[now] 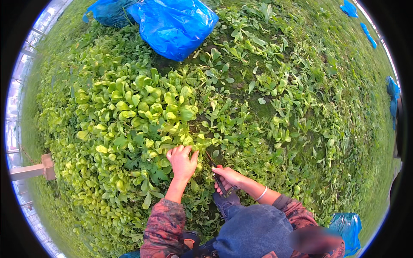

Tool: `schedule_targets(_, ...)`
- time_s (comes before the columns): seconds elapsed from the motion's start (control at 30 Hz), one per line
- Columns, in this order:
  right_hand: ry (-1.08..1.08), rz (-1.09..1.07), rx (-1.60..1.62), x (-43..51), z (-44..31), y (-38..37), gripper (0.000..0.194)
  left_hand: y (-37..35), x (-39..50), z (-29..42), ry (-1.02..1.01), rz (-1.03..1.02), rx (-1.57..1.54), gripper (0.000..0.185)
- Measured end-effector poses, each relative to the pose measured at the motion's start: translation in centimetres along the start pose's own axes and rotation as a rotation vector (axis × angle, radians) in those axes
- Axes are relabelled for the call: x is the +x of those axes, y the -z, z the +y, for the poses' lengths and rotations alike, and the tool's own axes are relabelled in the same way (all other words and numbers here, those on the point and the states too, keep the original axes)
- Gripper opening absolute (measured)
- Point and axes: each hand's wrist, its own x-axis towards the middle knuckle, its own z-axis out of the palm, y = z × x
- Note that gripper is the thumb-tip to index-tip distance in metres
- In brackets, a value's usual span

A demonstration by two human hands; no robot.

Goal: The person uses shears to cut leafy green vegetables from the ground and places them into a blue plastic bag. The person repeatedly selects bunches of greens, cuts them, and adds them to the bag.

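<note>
My left hand (184, 161) reaches into the edge of the dense bed of leafy green plants (129, 113), its fingertips among the leaves; whether they grip any is hard to see. Close by on the right, my right hand (226, 179) is closed around dark-handled scissors or shears (218, 180) with a bit of red on them. Their blades point up and left towards the plants beside my left hand and are partly hidden by leaves. A pale bracelet (262, 193) circles my right wrist.
A large blue plastic bag (177, 29) lies ahead on the plants. Low, sparse plants (290, 96) cover the ground at right. Another blue bag (347, 229) is at lower right. A post (48, 166) stands at far left. My shoe (226, 201) is just below the shears.
</note>
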Motion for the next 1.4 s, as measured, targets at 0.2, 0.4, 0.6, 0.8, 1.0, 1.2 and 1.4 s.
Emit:
schedule_targets(0.2, 0.216, 0.091, -0.094, -0.8, 0.4, -0.5, 0.045, 2.7, -0.8, -2.4, 0.046, -0.033, -0.345, 0.017)
schedule_targets(0.4, 0.151, -0.070, -0.197, -1.7, -1.8, -0.2, 0.045, 14.2, -1.4, -3.7, 0.430, 0.135, -1.509, 0.050)
schedule_targets(0.6, -0.020, -0.072, -0.332, 1.4, -2.9, -0.8, 0.061, 12.0, 1.6, 1.7, 0.186, -0.574, -0.523, 0.056)
schedule_targets(0.8, 0.029, -0.035, -0.429, 3.4, -3.7, -2.0, 0.060, 5.5, -0.1, 0.8, 0.147, -0.440, 0.484, 0.050)
schedule_targets(1.0, 0.149, -0.010, -0.299, 2.7, -2.5, -2.3, 0.054, 5.7, -2.0, -2.6, -0.071, -0.219, 0.514, 0.019)
schedule_targets(1.2, 0.056, -0.052, -0.317, 2.4, -3.8, -2.0, 0.059, 8.7, -0.8, -2.2, -0.206, -0.188, 0.268, 0.012)
schedule_targets(1.4, -0.001, -0.109, -0.227, 4.6, -4.8, -3.1, 0.056, 7.8, 2.7, -2.8, -0.211, -0.463, 0.418, 0.012)
